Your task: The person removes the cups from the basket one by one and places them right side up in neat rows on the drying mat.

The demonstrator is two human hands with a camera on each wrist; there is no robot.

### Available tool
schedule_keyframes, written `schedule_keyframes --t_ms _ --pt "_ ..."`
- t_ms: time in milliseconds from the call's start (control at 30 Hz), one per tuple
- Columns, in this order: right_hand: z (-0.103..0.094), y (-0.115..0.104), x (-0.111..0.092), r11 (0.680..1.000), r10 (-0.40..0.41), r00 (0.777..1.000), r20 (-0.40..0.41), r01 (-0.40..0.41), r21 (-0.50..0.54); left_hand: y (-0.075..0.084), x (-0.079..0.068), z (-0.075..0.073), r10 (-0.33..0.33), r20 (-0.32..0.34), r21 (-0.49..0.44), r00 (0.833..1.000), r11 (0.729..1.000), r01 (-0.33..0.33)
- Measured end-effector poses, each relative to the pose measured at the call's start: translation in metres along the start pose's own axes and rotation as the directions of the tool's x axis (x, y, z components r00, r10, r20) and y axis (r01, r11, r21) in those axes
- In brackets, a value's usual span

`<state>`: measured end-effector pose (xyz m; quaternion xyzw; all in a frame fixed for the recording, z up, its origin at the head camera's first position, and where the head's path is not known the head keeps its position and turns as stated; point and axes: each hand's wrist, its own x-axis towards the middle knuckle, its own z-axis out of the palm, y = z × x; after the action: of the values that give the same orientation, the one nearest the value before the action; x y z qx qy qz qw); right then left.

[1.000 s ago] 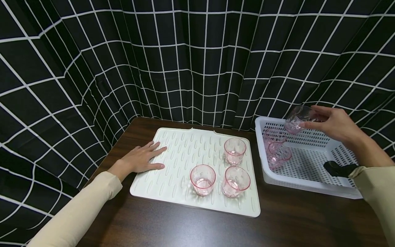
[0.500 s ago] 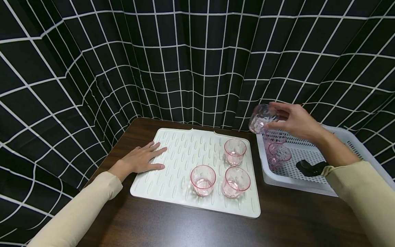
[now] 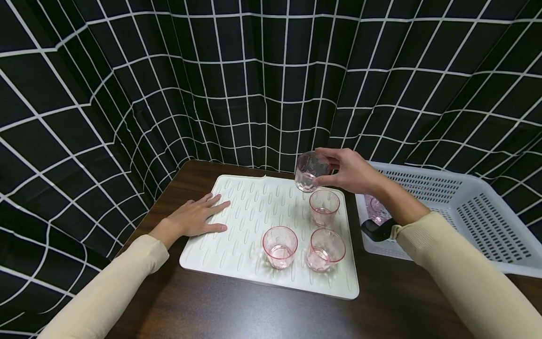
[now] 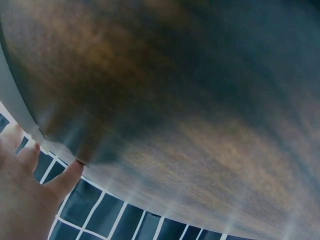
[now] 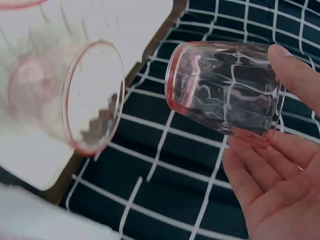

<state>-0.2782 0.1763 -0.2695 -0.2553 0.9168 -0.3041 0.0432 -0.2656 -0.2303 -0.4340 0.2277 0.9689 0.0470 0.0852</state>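
My right hand (image 3: 349, 170) pinches a clear pink-tinted glass (image 3: 311, 173) between thumb and fingers, above the back right of the white ridged mat (image 3: 241, 245). In the right wrist view this glass (image 5: 225, 90) is gripped near one end. Three more pink-rimmed glasses stand upright on the mat: a back one (image 3: 324, 207), a front right one (image 3: 325, 249) and a front left one (image 3: 280, 247). My left hand (image 3: 196, 216) lies flat with spread fingers on the mat's left edge; in the left wrist view only part of that hand (image 4: 30, 190) shows.
A white perforated basket (image 3: 470, 193) stands to the right, with pink glass (image 3: 376, 210) inside, partly hidden by my right forearm. The dark wooden table (image 3: 237, 310) extends in front of the mat. A black grid-patterned curtain (image 3: 262, 84) hangs behind.
My right hand has carried the glass leftward from over the basket to above the mat's back right. My left hand and the three standing glasses stay in place.
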Motion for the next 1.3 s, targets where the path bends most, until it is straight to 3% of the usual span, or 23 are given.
schedule_keyframes --t_ms 300,1300 --pt "0.030 -0.006 0.017 0.999 -0.041 0.998 0.052 0.043 -0.029 0.002 0.000 -0.003 0.005 0.006 -0.008 1.000 1.000 -0.005" --pt "0.080 0.000 0.040 0.992 0.058 0.979 0.196 -0.035 -0.117 0.002 -0.002 -0.005 0.002 0.011 -0.014 1.000 1.000 -0.001"
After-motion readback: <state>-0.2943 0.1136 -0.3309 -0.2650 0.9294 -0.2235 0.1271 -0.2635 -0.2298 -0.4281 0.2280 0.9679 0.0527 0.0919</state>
